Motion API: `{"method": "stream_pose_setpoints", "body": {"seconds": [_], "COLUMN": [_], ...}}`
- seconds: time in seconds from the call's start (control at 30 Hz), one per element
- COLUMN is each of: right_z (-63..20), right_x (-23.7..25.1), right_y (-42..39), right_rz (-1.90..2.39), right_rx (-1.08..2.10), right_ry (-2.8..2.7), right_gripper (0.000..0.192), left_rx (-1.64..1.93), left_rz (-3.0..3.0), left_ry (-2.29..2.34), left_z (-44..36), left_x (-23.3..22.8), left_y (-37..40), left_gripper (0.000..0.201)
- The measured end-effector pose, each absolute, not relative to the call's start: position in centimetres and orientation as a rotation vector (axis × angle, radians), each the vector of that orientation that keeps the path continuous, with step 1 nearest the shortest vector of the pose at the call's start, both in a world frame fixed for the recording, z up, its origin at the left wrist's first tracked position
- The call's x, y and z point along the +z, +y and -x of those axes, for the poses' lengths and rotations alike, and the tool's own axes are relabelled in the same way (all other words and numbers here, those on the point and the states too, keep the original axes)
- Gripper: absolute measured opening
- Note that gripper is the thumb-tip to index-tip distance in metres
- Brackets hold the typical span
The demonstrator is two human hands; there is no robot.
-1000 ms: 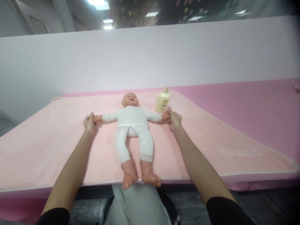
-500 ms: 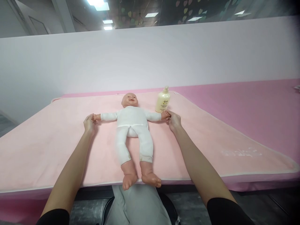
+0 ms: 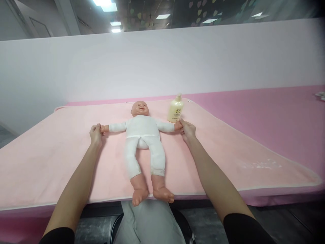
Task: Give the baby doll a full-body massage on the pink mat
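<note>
Doll [image 3: 143, 135]: one, supine at frame centre on pink blanket [image 3: 50, 159], desk. Bottle [image 3: 175, 110]: one, right of head. Left hand [image 3: 95, 134], right hand [image 3: 188, 129]: clamped on doll's fists, arms spread. Unchanged from earlier frame.

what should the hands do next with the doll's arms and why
Probably draw both arms gently inward toward the chest. The left hand and right hand each pinch a hand of the doll, whose arms lie fully spread on the pink towel, so no outward stretch remains, and the lotion bottle stands beside the right hand.
</note>
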State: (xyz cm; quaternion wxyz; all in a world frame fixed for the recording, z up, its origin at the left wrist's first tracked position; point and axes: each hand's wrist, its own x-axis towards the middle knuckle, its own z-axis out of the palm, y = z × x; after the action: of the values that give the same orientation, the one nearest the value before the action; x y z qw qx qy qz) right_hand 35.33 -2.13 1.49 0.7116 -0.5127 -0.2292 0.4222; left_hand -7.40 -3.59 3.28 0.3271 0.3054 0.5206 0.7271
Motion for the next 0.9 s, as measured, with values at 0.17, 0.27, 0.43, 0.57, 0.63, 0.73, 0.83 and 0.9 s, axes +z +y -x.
{"method": "stream_pose_setpoints", "body": {"seconds": [0.17,0.27,0.43,0.57,0.63,0.73,0.83,0.9], "right_z": [-35.1,-35.2,-35.4,-35.5,-35.5,-35.6,-35.6,-35.6], "right_x": [1.8,2.1,2.7,2.6,2.5,2.3,2.1,1.9], "right_y": [-2.3,-2.2,-2.2,-2.1,-2.0,-1.9,-2.0,-2.0], "right_rz": [1.161,1.138,0.994,1.010,1.035,1.070,1.075,1.076], "right_rx": [0.919,0.972,1.123,1.112,1.087,1.068,1.051,1.025], "right_ry": [-0.501,-0.445,-0.362,-0.446,-0.478,-0.484,-0.500,-0.516], "right_gripper": [0.036,0.031,0.016,0.009,0.008,0.008,0.009,0.012], "left_rx": [1.910,1.927,1.929,1.915,1.906,1.903,1.907,1.897], "left_rz": [-0.786,-0.739,-0.646,-0.639,-0.654,-0.679,-0.722,-0.748], "left_ry": [1.416,1.405,1.249,1.265,1.295,1.319,1.353,1.383], "left_z": [7.2,7.3,7.8,7.9,7.9,7.7,7.6,7.4], "left_x": [3.4,3.3,3.1,3.1,3.2,3.2,3.3,3.4], "left_y": [-3.7,-3.5,-3.0,-2.9,-2.9,-3.0,-3.3,-3.5], "left_gripper": [0.032,0.027,0.011,0.011,0.009,0.009,0.016,0.021]}}
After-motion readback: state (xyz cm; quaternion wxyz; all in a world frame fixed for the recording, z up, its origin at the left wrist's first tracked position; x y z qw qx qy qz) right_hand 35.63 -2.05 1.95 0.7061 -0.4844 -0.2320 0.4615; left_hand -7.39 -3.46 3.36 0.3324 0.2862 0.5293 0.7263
